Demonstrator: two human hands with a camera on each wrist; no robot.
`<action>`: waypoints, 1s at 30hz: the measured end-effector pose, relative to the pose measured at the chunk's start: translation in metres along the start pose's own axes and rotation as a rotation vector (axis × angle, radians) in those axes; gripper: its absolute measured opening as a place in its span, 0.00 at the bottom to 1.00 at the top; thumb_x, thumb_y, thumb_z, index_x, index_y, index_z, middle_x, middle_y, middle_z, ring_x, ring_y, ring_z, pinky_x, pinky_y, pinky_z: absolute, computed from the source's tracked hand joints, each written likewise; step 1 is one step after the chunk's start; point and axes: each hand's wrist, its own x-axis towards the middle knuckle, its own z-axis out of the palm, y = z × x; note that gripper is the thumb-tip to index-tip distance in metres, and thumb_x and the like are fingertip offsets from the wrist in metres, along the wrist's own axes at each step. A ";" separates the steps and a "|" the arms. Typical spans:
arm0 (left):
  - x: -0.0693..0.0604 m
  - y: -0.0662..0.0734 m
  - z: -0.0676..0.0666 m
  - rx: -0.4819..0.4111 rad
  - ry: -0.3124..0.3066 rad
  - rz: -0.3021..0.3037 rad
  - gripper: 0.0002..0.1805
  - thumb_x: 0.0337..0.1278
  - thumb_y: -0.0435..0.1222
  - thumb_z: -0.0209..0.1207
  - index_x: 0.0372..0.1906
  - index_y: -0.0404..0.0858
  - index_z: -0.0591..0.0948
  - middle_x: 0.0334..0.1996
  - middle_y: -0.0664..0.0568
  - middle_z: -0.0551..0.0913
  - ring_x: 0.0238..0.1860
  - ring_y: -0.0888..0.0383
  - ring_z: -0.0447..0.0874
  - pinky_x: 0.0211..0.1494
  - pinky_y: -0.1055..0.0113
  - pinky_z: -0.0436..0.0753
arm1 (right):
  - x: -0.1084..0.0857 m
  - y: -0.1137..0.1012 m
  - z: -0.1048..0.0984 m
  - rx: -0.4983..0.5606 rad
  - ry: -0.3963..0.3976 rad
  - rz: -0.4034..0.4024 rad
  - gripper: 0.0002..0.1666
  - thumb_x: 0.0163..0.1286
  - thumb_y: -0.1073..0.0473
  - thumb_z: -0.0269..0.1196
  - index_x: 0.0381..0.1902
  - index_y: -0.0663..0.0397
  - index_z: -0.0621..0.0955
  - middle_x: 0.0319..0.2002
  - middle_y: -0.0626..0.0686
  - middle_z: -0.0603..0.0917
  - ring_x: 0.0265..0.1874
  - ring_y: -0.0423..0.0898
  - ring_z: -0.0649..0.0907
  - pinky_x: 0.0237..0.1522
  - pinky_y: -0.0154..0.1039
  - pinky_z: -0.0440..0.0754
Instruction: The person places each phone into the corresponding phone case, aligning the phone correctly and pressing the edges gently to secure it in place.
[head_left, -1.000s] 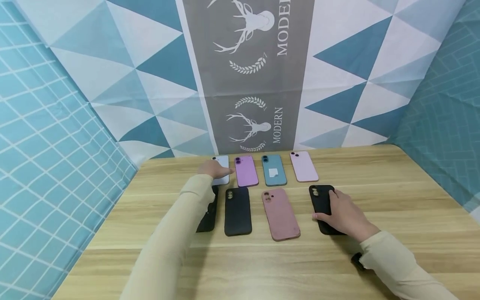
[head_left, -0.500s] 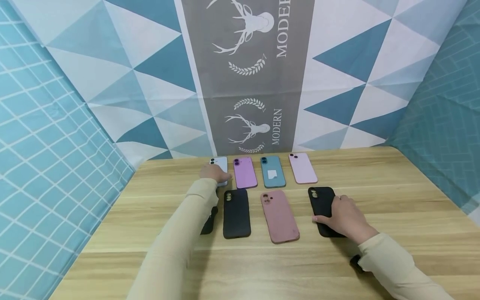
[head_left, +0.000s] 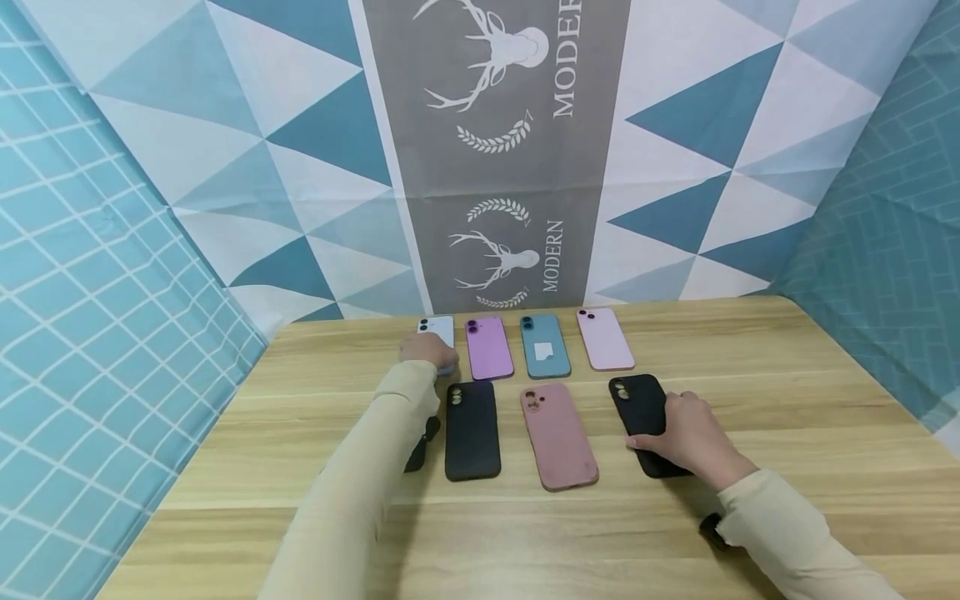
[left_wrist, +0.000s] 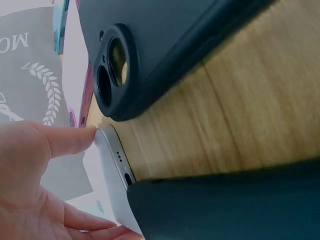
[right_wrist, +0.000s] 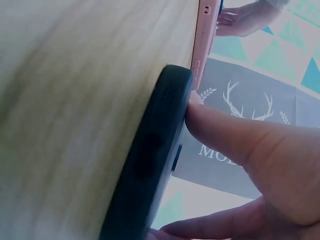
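Observation:
My left hand (head_left: 429,350) is on the white phone (head_left: 442,327) at the left end of the back row. In the left wrist view, thumb and fingers hold opposite edges of that phone (left_wrist: 112,172). My right hand (head_left: 693,433) grips the black phone case (head_left: 637,404) at the right end of the front row, thumb on its left edge and fingers along the right. The right wrist view shows this case (right_wrist: 145,155) edge-on, lying at or just above the table; a gap cannot be told. The left sleeve hides most of another black case (head_left: 416,457).
A purple phone (head_left: 490,347), a teal phone (head_left: 546,354) with a white sticker and a pale pink phone (head_left: 606,340) lie in the back row. Before them are a black case (head_left: 472,433) and a pink case (head_left: 560,437). Patterned cloth (head_left: 300,167) hangs behind the table (head_left: 525,542).
My left hand has settled down over the white phone's lower part, its thumb drawn in. Under my right hand, the black case's top end has swung slightly left.

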 end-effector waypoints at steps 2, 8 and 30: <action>0.001 0.002 0.000 -0.014 0.006 -0.004 0.26 0.54 0.47 0.55 0.44 0.25 0.79 0.49 0.32 0.74 0.46 0.47 0.71 0.43 0.60 0.81 | 0.000 0.000 -0.001 0.025 0.009 -0.003 0.53 0.47 0.42 0.75 0.50 0.87 0.70 0.42 0.77 0.77 0.40 0.64 0.79 0.44 0.56 0.81; 0.010 0.003 0.004 -0.021 0.022 0.033 0.21 0.55 0.43 0.53 0.40 0.27 0.81 0.49 0.32 0.78 0.50 0.44 0.73 0.54 0.54 0.76 | 0.001 -0.002 -0.002 0.036 0.018 -0.009 0.59 0.43 0.43 0.77 0.56 0.88 0.67 0.49 0.80 0.75 0.47 0.68 0.78 0.49 0.59 0.80; 0.013 0.000 0.003 -0.179 0.092 -0.078 0.31 0.44 0.45 0.65 0.48 0.25 0.74 0.48 0.33 0.73 0.50 0.43 0.70 0.52 0.52 0.78 | 0.012 0.002 -0.013 0.080 0.028 -0.035 0.46 0.33 0.53 0.83 0.46 0.79 0.78 0.36 0.69 0.77 0.32 0.56 0.75 0.36 0.49 0.80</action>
